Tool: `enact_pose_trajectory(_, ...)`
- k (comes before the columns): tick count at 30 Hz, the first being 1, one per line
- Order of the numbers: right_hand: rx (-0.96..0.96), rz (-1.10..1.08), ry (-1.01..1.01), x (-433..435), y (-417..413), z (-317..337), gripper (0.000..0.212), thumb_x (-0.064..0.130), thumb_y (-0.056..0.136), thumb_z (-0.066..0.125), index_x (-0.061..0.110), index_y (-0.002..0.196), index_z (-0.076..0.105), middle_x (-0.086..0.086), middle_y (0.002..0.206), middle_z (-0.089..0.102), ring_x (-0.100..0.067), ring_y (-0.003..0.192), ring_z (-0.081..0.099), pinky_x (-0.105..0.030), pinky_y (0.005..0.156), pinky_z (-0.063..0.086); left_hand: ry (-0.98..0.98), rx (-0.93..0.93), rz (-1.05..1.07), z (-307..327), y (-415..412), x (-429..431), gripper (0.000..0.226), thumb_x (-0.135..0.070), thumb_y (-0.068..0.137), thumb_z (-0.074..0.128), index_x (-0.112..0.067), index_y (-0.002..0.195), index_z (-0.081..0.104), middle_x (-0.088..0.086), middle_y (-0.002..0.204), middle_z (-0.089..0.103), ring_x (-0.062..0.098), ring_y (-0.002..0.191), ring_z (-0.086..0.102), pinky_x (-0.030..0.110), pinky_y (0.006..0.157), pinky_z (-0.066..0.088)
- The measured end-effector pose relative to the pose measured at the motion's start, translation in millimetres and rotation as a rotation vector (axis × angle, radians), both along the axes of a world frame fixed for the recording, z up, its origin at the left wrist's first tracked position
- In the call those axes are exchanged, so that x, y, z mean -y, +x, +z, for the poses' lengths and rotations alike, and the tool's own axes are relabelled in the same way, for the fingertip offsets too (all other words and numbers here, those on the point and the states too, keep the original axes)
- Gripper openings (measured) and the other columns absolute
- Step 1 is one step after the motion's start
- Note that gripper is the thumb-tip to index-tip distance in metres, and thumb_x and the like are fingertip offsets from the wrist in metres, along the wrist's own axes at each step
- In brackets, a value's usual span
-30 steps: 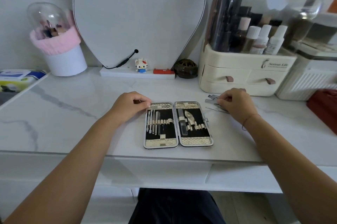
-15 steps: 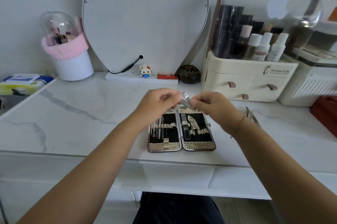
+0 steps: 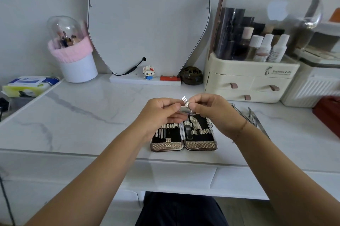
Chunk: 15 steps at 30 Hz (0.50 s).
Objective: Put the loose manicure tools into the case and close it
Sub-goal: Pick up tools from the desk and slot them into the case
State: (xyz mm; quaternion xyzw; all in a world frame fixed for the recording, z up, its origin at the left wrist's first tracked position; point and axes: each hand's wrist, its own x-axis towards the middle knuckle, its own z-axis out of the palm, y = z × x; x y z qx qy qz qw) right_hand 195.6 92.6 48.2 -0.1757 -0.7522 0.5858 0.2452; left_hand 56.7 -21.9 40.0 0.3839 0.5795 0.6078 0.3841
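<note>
The manicure case (image 3: 200, 145) lies open flat on the marble table, black inside with silver textured edges and several tools under its straps. Above its far end, my left hand (image 3: 161, 113) and my right hand (image 3: 213, 110) both hold one small silver nail clipper (image 3: 184, 103), whose textured lever sticks up between my fingers. Two or three loose metal tools (image 3: 255, 118) lie on the table to the right of my right wrist.
A cream cosmetics organiser (image 3: 248, 82) with drawers stands behind the loose tools. A mirror (image 3: 147, 23) leans at the back, with a pink-rimmed brush holder (image 3: 73, 56) at the left. A red box (image 3: 329, 113) sits at the far right, packets (image 3: 27, 86) at the far left.
My right hand picked the clipper from the pile at the right and brought it over the case. My left hand rose from the case's corner to grip it too.
</note>
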Motion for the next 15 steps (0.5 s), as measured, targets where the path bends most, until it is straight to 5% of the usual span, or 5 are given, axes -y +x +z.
enact_pose_trajectory(3,-0.048,0.039,-0.031,0,2,-6,0.009,0.026,0.08,0.063,0.017,0.082,0.063,0.005,0.071,0.057,-0.006,0.063,0.042,-0.018,0.06,0.035,-0.03,0.049,0.04,-1,-2,-1,0.017,-0.008,0.093,0.054,-0.007,0.103,0.067,0.013,0.084,0.074,0.022,0.082,0.072,0.023,0.07,0.058)
enact_pose_trajectory(7,-0.029,0.065,0.031,4,3,-10,0.008,0.014,0.083,0.065,0.013,0.088,0.059,0.01,0.073,0.056,0.002,0.063,0.05,-0.011,0.062,0.041,-0.054,0.147,0.133,-5,-7,-3,0.017,-0.007,0.093,0.053,-0.002,0.103,0.066,0.016,0.082,0.073,0.022,0.079,0.073,0.023,0.069,0.058)
enact_pose_trajectory(10,-0.011,-0.125,0.09,6,-1,-13,0.009,0.015,0.082,0.067,0.013,0.089,0.063,0.01,0.072,0.059,0.004,0.059,0.05,-0.009,0.059,0.042,-0.046,0.149,0.158,-9,-8,-2,0.016,-0.006,0.093,0.054,-0.002,0.102,0.067,0.015,0.084,0.074,0.022,0.08,0.073,0.023,0.069,0.058)
enact_pose_trajectory(15,0.102,-0.225,0.076,10,1,-18,0.008,0.016,0.081,0.069,0.013,0.089,0.068,-0.003,0.062,0.062,-0.01,0.05,0.049,-0.019,0.051,0.043,-0.074,0.099,0.115,-12,-6,6,0.015,-0.005,0.092,0.055,-0.008,0.096,0.068,0.012,0.086,0.074,0.021,0.082,0.072,0.022,0.068,0.057)
